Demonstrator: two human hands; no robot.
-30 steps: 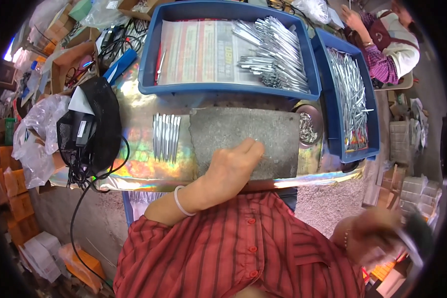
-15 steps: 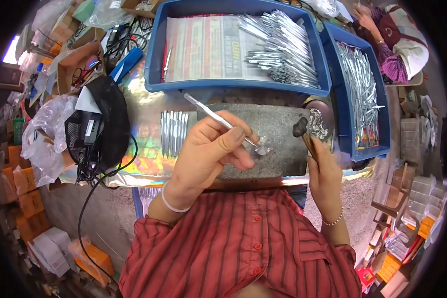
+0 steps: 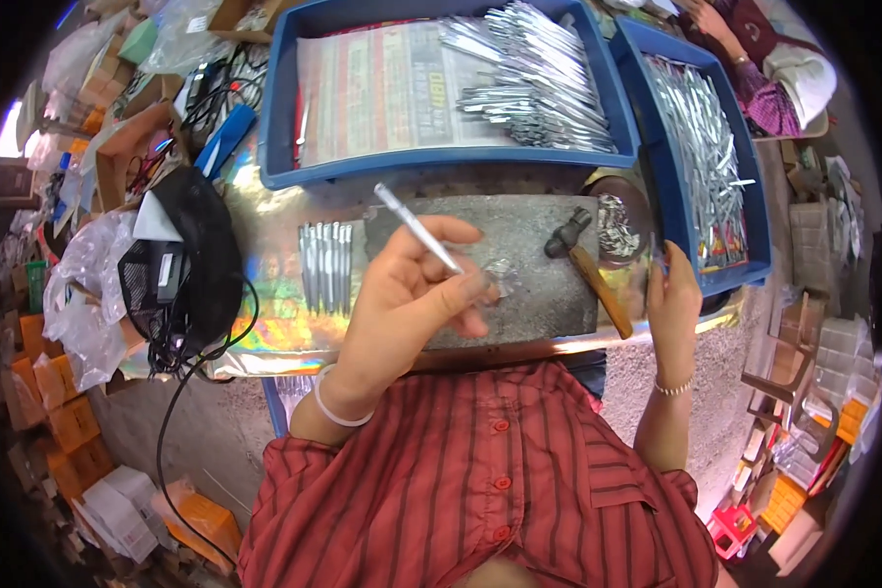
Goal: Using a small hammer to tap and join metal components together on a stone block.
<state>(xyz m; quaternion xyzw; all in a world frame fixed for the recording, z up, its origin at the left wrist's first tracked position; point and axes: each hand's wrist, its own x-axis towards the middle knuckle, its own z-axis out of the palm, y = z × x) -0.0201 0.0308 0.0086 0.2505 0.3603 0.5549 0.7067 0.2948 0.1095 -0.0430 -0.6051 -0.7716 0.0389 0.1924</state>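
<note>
Pinched in my left hand [image 3: 387, 309] is a slim silver metal rod [image 3: 414, 227], tilted with its upper end to the far left. It is held over a dark grey slab [image 3: 549, 304], where small clear or shiny bits [image 3: 500, 274] lie by my fingertips. A hammer [image 3: 600, 289] with a wooden handle rests on the slab's right part, its dark head toward the middle. My right hand [image 3: 674, 304] is raised right of the hammer, beside the right blue tray, fingers apart and slightly blurred. A row of similar silver rods [image 3: 326, 269] lies left of the slab.
A large blue tray [image 3: 441, 163] at the back holds many silver rods on printed paper. Another blue tray [image 3: 691, 220] with rods stands right. Between them is a round dish [image 3: 643, 211] of small metal pieces. Left sits a black mesh bag [image 3: 201, 235] with cables. Another person's arm [image 3: 720, 34] shows far right.
My right hand has let go of the hammer, which now lies on the slab, and moved right toward the blue tray. My left hand still holds the rod, now raised slightly and turned.
</note>
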